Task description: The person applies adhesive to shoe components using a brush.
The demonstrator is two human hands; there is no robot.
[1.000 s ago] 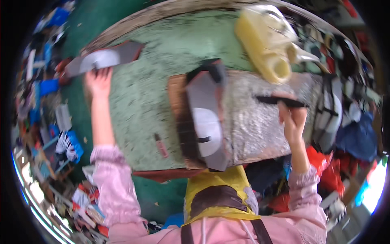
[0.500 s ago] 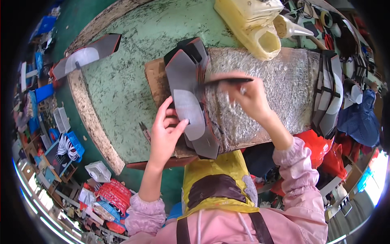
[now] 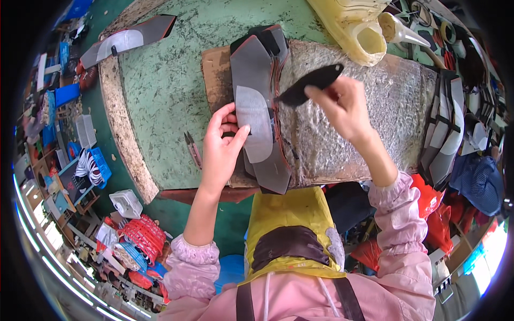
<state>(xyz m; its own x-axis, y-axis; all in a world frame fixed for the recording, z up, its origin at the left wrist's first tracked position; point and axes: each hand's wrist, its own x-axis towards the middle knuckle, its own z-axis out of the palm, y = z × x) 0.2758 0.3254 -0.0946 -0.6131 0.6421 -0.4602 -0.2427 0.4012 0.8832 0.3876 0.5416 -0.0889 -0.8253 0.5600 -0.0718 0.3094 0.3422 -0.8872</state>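
A stack of grey cut panels (image 3: pixel 253 61) with orange-red edges lies lengthwise before me, the top one bearing a pale patch with a rounded end (image 3: pixel 256 120). At its left side my left hand (image 3: pixel 226 139) is closed on the top panel, thumb on the pale patch; a small black tab (image 3: pixel 230 134) shows between its fingers. My right hand (image 3: pixel 345 104) grips a flat black leaf-shaped piece (image 3: pixel 313 84) above the wrapped board, its pointed end close to the stack's right edge. The fingers under this piece are partly hidden.
A plastic-wrapped board (image 3: pixel 358 128) lies on the green worktable (image 3: pixel 166 96). Beyond it are a cut yellow container (image 3: pixel 369 40) and a funnel-like nozzle (image 3: pixel 401 31). More panels (image 3: pixel 441 125) stand at the right; one lone panel (image 3: pixel 128 40) lies far left. Snips (image 3: pixel 193 150) rest near my left hand.
My right hand has lifted slightly up and right, turning the black piece so its broad face shows. My left hand stays at the panel's left edge. The whole view has shifted a little.
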